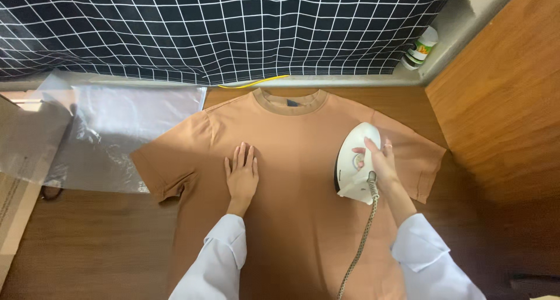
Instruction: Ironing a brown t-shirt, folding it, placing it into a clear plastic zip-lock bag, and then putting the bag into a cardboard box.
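While my left hand (pixel 241 174) lies flat, fingers together, on the chest of the brown T-shirt (pixel 291 206) spread collar-away on the wooden worktop (pixel 87 241), my right hand (pixel 379 160) has its fingers clamped on the handle of the white iron (pixel 354 163). Its long axis points toward the collar, over the shirt's right shoulder, cord (pixel 359 247) trailing back to me. Clear plastic sheeting (pixel 116 131) lies left; a small bottle (pixel 420 48) stands far right, nothing obstructing.
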